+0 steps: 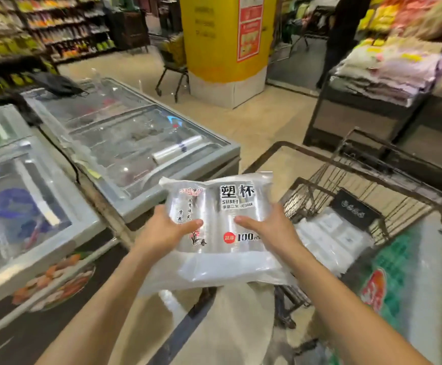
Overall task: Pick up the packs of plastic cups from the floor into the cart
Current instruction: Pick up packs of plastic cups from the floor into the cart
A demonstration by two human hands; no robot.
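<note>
"Clear plastic fills the middle of the view. What is the person holding?"

"A pack of plastic cups [218,214], lying flat, with a black label panel and '100' printed beside a red dot. The left grip [167,230] is clamped on its left edge with the thumb laid across the top, and the fingers are hidden underneath. The right grip [270,227] is clamped on the right edge in the same way."

"Where is the pack, then?"

"Up in the air at arm's length, off the floor [262,119]. It sits between the chest freezer [135,122] on the left and the wire cart [328,175] on the right, just beside the cart's near corner and not inside it. More clear plastic shows under it, but whether that is a second pack cannot be told."

"Is anything in the cart?"

"Another clear pack [330,238] lies in the basket. A roll of plastic bags [177,150] rests on the freezer's glass lid. Farther off stand a yellow pillar [227,40] and stocked shelves [64,32]."
</note>
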